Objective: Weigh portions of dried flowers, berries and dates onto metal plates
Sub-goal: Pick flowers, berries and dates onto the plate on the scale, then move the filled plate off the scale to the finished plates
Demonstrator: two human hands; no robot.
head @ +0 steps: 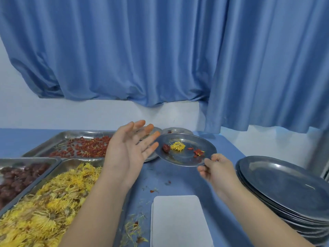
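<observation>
Dried flowers (44, 202) fill the tray (76, 160) at lower left; stacked plates (284, 184) sit at right. Mid-frame, my right hand (216, 171) pinches the rim of a metal plate (185, 159) bearing a blossom (178, 146), berries (198, 152) and a date (166, 148); my left hand (130, 148) hovers beside it, fingers spread.

2 bare forearms, bare left hand (130, 148), bare right hand (215, 168)

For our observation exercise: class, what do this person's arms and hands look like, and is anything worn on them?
Both the left hand and the right hand are bare: no gloves, rings, watch or bracelet show. The left forearm and the right forearm are uncovered down to the picture's edge, so no sleeve is in view. No markings are visible.
</observation>
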